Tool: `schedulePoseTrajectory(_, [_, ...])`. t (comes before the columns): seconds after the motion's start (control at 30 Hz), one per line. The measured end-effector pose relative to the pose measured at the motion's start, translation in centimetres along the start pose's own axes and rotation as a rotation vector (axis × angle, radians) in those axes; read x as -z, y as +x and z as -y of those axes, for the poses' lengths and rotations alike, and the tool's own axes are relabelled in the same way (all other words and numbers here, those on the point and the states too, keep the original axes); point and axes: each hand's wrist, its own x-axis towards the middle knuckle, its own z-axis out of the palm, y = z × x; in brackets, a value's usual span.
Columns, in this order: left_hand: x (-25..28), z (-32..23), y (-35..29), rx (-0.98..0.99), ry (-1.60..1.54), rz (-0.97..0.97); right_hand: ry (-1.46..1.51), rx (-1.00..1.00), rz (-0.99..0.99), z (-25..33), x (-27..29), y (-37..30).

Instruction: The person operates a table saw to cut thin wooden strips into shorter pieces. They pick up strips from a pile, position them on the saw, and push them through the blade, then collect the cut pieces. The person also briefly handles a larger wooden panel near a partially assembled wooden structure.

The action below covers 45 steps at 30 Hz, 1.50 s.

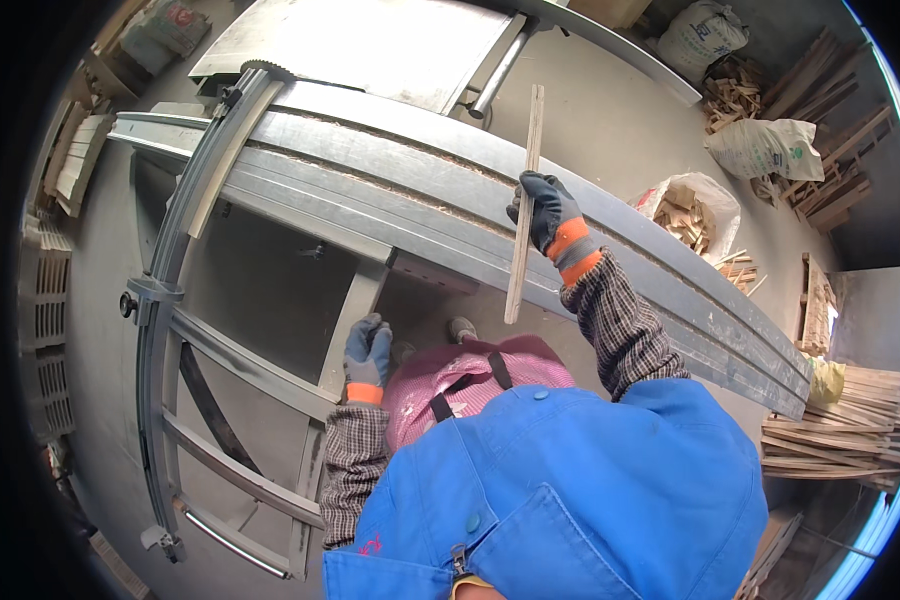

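My right hand [545, 212], in a dark grey glove with an orange cuff, is closed around a long narrow wooden strip [522, 255]. The strip stands nearly lengthwise in the view, above the grooved metal sliding table [420, 190] of a saw. My left hand [367, 352], in a blue-grey glove with an orange cuff, holds nothing visible. Its fingers are loosely bent and a little apart, beside a metal bar [355, 315] of the table's side frame.
A curved metal fence [185, 225] with a clamp knob [128, 304] crosses the left side. Beyond the sliding table lies a pale machine top [360, 45]. Sacks of wood offcuts [692, 215] stand at the right, with stacked wooden strips [830, 440] near the table's end.
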Motion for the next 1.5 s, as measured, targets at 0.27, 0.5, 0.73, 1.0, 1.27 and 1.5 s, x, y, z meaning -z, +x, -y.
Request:
schedulePoseTrajectory(0.27, [-4.0,-6.1,2.3,0.182,-0.163,0.318,0.107,-0.084,-0.052,-6.0,-6.9,1.0])
schedulePoseTrajectory(0.5, [-5.2,-5.6,4.6,0.280,-0.285,0.355,-0.120,-0.101,-0.085,-7.6,-9.4,3.4])
schedulePoseTrajectory(0.73, [-5.6,-6.5,5.8,0.562,-0.949,0.476,0.063,-0.251,0.153,-7.1,-8.6,6.4])
schedulePoseTrajectory(1.0, [-8.2,-6.8,7.1,0.657,-1.049,0.365,-0.068,-0.284,0.248,-6.1,-8.6,9.2])
schedulePoseTrajectory(1.27, [-9.8,-7.2,9.8,0.536,-1.052,0.401,-0.261,-0.246,0.350,-4.6,-9.8,12.5])
schedulePoseTrajectory(1.5, [-10.0,-5.5,11.9,0.461,-0.726,0.179,-0.443,-0.243,0.421,-5.3,-11.4,16.8])
